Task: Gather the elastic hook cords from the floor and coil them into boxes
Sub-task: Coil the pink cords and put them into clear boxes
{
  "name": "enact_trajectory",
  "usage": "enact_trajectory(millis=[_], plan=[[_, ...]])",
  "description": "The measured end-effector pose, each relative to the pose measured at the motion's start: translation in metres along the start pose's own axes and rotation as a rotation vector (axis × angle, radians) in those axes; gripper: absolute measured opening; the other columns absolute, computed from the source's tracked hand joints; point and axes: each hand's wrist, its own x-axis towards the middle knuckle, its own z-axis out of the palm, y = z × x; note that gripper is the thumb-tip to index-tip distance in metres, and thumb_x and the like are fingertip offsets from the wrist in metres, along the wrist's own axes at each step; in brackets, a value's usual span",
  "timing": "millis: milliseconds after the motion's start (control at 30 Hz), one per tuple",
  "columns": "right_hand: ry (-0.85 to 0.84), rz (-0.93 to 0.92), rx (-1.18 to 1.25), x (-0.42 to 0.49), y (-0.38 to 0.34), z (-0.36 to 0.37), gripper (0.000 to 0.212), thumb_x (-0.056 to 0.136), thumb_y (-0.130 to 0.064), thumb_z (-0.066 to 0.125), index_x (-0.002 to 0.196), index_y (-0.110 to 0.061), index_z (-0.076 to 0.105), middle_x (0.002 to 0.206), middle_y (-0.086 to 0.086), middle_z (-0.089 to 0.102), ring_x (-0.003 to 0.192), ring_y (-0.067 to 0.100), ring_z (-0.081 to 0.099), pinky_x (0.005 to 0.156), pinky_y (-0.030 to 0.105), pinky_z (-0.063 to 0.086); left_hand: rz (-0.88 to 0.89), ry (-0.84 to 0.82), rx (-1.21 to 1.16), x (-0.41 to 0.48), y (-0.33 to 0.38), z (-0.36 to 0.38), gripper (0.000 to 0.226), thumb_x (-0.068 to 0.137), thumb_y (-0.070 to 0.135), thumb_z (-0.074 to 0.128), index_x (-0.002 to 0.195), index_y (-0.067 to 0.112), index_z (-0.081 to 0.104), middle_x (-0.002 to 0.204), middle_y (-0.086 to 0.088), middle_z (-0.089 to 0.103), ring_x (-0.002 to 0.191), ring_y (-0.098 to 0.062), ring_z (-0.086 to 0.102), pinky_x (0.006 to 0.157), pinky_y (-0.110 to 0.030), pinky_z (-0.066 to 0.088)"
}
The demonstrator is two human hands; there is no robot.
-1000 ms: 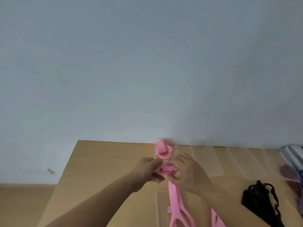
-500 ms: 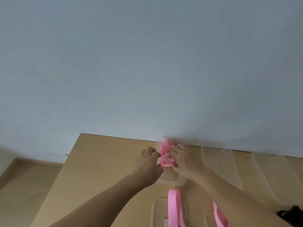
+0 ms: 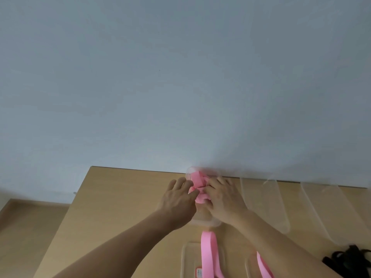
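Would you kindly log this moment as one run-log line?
step: coiling | left hand: holds pink elastic cord | right hand: pinches it | where: in clear plastic box on wooden table

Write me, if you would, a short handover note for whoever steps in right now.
Left hand and right hand: both grip the pink cord, tucking its coil into the clear box at the far edge of the table.
Done: part of the cord is coiled inside the box.
Left: its tail trails out towards you over a clear tray; feed it in. Then coil the black cords at bottom right into the clear containers beside the box, which look empty.
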Motion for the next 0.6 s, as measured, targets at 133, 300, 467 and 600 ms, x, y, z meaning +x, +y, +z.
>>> enact_trajectory(millis=[133, 300, 467, 600], plan=[[-0.008, 0.029, 0.064, 0.000, 0.002, -0.002, 0.026, 0.067, -0.021, 0.081, 0.091, -0.023, 0.073, 0.104, -0.007, 0.072, 0.093, 0.020, 0.066, 0.081, 0.034, 0.052, 0.093, -0.046, 0.053, -0.005, 0.004, 0.001, 0.029, 0.086, 0.026, 0.054, 0.106, 0.019, 0.074, 0.122, -0.003, 0.063, 0.116, -0.029, 0.055, 0.101, -0.041, 0.043], [0.002, 0.046, 0.086, -0.003, -0.002, -0.002, 0.020, 0.075, -0.015, 0.075, 0.094, -0.022, 0.073, 0.111, -0.006, 0.071, 0.097, 0.023, 0.066, 0.079, 0.036, 0.050, 0.066, -0.092, 0.107, -0.005, 0.002, 0.012, 0.042, 0.098, 0.025, 0.030, 0.131, 0.009, 0.052, 0.137, -0.005, 0.043, 0.127, -0.030, 0.036, 0.108, -0.044, 0.025], [0.063, 0.091, 0.118, -0.003, -0.003, -0.007, 0.032, 0.064, -0.010, 0.081, 0.095, -0.018, 0.073, 0.102, -0.003, 0.070, 0.094, 0.025, 0.066, 0.076, 0.037, 0.054, 0.038, -0.039, 0.041, -0.004, 0.002, 0.005, 0.039, 0.094, 0.025, 0.038, 0.124, 0.012, 0.060, 0.130, -0.004, 0.053, 0.123, -0.028, 0.045, 0.106, -0.040, 0.033], [0.103, 0.081, 0.174, -0.005, -0.003, -0.008, 0.029, 0.061, -0.011, 0.084, 0.086, -0.018, 0.072, 0.090, -0.002, 0.066, 0.087, 0.025, 0.065, 0.071, 0.038, 0.054, 0.077, 0.072, -0.029, -0.006, 0.004, -0.003, 0.025, 0.070, 0.026, 0.072, 0.094, 0.023, 0.076, 0.097, 0.006, 0.070, 0.092, -0.019, 0.066, 0.082, -0.029, 0.054]])
